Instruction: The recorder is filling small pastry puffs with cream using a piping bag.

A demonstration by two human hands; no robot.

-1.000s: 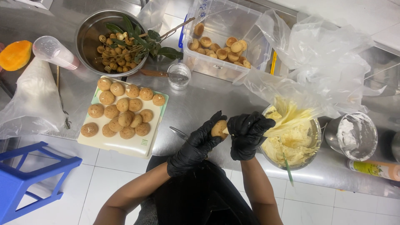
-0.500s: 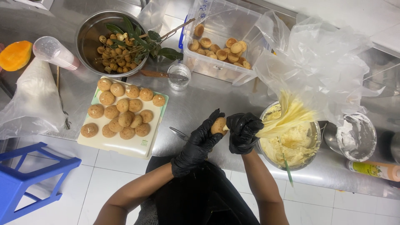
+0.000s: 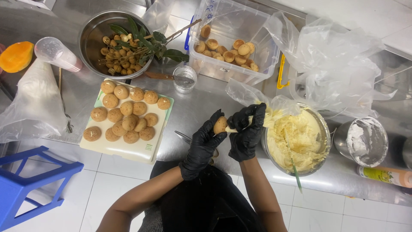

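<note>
Head view: your left hand, black-gloved, cups a small round pastry shell in its fingertips, tilted toward the nozzle so the filling can go in. Your right hand is closed around a piping bag, its tip touching the shell; the bag's slack trails to 2 o'clock over the bowl of yellow cream. At 9 o'clock the pale board carries more round shells, kept within easy reach.
</note>
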